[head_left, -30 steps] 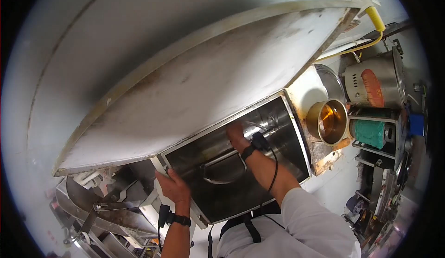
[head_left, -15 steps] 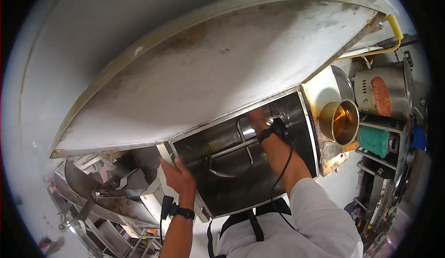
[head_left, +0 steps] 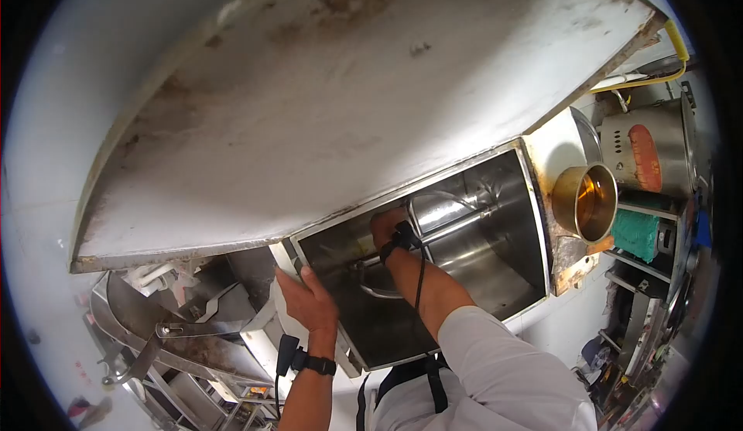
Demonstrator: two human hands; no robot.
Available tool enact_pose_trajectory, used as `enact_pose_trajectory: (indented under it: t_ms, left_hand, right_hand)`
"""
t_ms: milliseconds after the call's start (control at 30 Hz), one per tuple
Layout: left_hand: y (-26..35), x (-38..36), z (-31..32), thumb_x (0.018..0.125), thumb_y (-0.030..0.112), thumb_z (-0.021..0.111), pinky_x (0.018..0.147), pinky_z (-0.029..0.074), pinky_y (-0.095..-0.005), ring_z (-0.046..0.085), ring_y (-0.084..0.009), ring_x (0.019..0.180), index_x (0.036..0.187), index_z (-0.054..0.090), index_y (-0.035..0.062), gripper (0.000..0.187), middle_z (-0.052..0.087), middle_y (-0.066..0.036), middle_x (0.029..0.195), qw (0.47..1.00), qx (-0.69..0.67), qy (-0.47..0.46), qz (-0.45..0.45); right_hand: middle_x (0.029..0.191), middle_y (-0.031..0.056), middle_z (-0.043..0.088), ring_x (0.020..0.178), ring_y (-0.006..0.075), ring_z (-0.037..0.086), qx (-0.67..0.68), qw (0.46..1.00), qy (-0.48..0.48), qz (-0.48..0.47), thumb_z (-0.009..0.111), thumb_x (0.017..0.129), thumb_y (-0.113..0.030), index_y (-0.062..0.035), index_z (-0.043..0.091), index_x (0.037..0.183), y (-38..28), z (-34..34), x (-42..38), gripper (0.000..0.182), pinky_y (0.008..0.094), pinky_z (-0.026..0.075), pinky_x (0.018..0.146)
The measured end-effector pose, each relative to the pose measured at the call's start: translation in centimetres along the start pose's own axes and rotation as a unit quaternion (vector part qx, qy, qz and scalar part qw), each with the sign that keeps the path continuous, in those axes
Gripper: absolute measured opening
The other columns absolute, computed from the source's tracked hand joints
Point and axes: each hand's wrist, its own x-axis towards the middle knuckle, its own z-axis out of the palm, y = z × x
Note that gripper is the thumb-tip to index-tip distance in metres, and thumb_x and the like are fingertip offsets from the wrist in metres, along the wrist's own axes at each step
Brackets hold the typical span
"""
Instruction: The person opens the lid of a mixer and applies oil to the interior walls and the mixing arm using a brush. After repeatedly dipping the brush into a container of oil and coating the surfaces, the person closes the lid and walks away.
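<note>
Metal tank (head_left: 515,222), centre of frame: rectangular, dark and glossy within, crossed by a bright rod (head_left: 464,223) with curved bars (head_left: 379,295). The right hand (head_left: 387,227) is inside, blurred, finger spread indeterminable; the left hand (head_left: 311,304), thumb held wide, is beside the tank's left edge.

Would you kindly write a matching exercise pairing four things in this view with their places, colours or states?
1. right hand
2. left hand
3. pot
4. large panel

A. amber liquid inside
B. inside the metal tub
C. pale with brown stains
D. at the tub's left rim

Pairs: 1-B; 2-D; 3-A; 4-C
</note>
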Motion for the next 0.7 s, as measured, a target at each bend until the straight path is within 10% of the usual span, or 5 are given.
enact_pose_trajectory:
  t_ms: [167,233,433,600,700]
  left_hand:
    - [0.1,-0.3,-0.2,0.097,0.04,0.042,0.096,0.039,-0.0472,0.049,-0.0463,0.115,0.135,0.035,-0.0089,0.062,0.05,-0.031,0.125,1.0,0.006,0.011,0.007]
    - [-0.3,-0.4,-0.1,0.097,0.04,0.043,0.096,0.04,-0.0469,0.05,-0.0463,0.114,0.134,0.035,-0.0093,0.063,0.05,-0.032,0.124,0.999,0.026,0.023,0.023]
    - [0.0,-0.2,-0.3,0.097,0.041,0.042,0.095,0.04,-0.0464,0.051,-0.0457,0.114,0.134,0.035,-0.0104,0.064,0.05,-0.031,0.124,1.0,0.008,-0.003,-0.011]
    - [0.0,-0.3,-0.1,0.097,0.042,0.041,0.094,0.041,-0.0465,0.051,-0.0455,0.113,0.134,0.034,-0.0106,0.065,0.051,-0.032,0.123,1.0,0.014,0.013,0.016]
    - [-0.4,-0.3,0.1,0.097,0.042,0.041,0.094,0.04,-0.0465,0.051,-0.0456,0.113,0.133,0.035,-0.0107,0.065,0.05,-0.032,0.123,0.999,0.022,0.02,0.016]
  right_hand:
    - [0.127,0.021,0.056,0.115,0.036,0.054,0.404,0.914,0.024,0.01,0.045,0.09,-0.014,-0.0004,0.057,0.126,-2.8,8.6,-3.1,0.04,0.05,0.04,0.098]
    - [0.088,0.017,0.067,0.089,0.0302,0.066,-0.143,0.931,0.238,-0.236,0.064,0.077,-0.022,-0.0052,0.069,0.099,-1.4,14.2,-0.9,0.028,0.0407,0.05,0.071]
    - [0.083,0.0157,0.066,0.08,0.0289,0.064,0.319,0.941,-0.032,0.108,0.06,0.08,-0.02,-0.0069,0.068,0.083,2.5,2.1,-0.2,0.016,0.0425,0.049,0.064]
    - [0.097,0.0117,0.069,0.093,0.0254,0.065,-0.092,0.956,-0.031,-0.278,0.058,0.082,-0.02,-0.0127,0.073,0.092,-3.5,10.4,-1.2,0.02,0.0393,0.048,0.073]
    - [0.078,0.0089,0.062,0.071,0.0206,0.061,0.733,0.645,-0.212,0.049,0.054,0.082,-0.012,-0.0099,0.063,0.077,-3.8,10.9,-1.4,0.01,0.0344,0.045,0.054]
